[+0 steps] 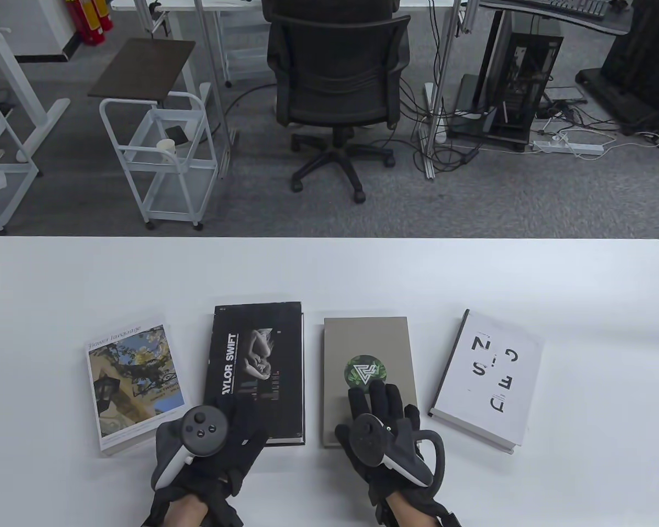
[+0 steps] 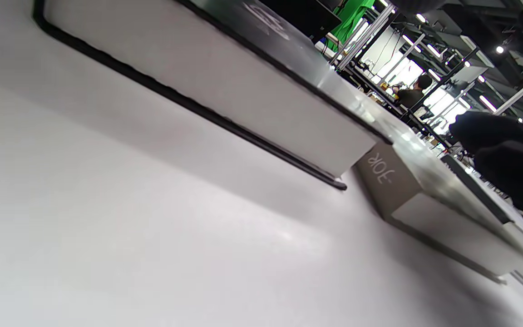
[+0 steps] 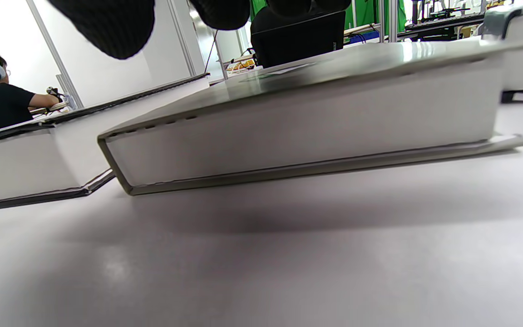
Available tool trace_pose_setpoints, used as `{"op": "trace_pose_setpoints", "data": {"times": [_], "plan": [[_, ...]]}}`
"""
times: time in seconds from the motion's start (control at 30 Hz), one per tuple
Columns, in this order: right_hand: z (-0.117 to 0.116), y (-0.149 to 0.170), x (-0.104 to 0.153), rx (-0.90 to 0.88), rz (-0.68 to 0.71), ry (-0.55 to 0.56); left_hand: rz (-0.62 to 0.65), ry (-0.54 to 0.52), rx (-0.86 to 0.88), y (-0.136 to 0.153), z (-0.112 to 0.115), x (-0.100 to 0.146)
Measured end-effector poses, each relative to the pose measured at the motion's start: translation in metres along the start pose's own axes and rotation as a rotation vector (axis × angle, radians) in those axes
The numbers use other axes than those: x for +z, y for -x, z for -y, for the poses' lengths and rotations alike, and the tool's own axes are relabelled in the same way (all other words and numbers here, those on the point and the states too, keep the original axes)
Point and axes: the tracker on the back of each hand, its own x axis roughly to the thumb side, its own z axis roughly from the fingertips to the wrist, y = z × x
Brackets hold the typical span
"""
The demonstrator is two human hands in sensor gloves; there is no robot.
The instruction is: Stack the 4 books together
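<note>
Right hand (image 1: 381, 425) on grey book (image 1: 368, 346); left hand (image 1: 211, 439) on black book (image 1: 258, 351).

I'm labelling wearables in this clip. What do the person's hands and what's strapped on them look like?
Both hands wear black knit sensor gloves. The left hand carries a dark grey, round-faced tracker with small buttons and a white handle. The right hand carries a similar tracker with a white edge and a dark loop strap at its side. Bare skin shows at both wrists; no sleeves are visible.
</note>
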Motion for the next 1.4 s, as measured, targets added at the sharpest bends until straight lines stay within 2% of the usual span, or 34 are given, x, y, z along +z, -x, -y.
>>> {"op": "trace_pose_setpoints", "data": {"times": [0.3, 0.33, 0.4, 0.43, 0.6, 0.9, 1.13, 1.2, 1.27, 1.4], "plan": [[0.0, -0.009, 0.001, 0.011, 0.039, 0.01, -0.065, 0.055, -0.158, -0.009, 0.014, -0.006], [0.0, -0.01, 0.002, 0.01, 0.042, 0.012, -0.082, 0.079, -0.165, -0.009, 0.015, -0.007], [0.0, -0.011, 0.002, 0.01, 0.049, 0.015, -0.143, 0.195, -0.179, -0.008, 0.018, -0.007], [0.001, -0.012, 0.002, 0.01, 0.052, 0.017, -0.162, 0.211, -0.178, -0.009, 0.018, -0.007], [0.001, -0.014, 0.002, 0.001, 0.061, 0.027, -0.17, 0.237, -0.176, -0.015, 0.014, -0.001], [0.007, -0.025, 0.007, 0.002, 0.112, 0.074, -0.133, 0.216, -0.197, -0.028, 0.008, 0.01], [0.013, -0.032, 0.011, 0.01, 0.128, 0.127, -0.146, 0.257, -0.229, -0.034, 0.007, 0.017], [0.018, -0.035, 0.014, 0.015, 0.122, 0.172, -0.126, 0.246, -0.188, -0.029, 0.002, 0.017], [0.022, -0.038, 0.017, 0.008, 0.13, 0.207, -0.11, 0.19, -0.097, -0.019, -0.01, 0.017], [0.024, -0.047, 0.02, -0.036, 0.183, 0.183, -0.199, -0.005, 0.005, 0.006, -0.044, 0.028]]}}
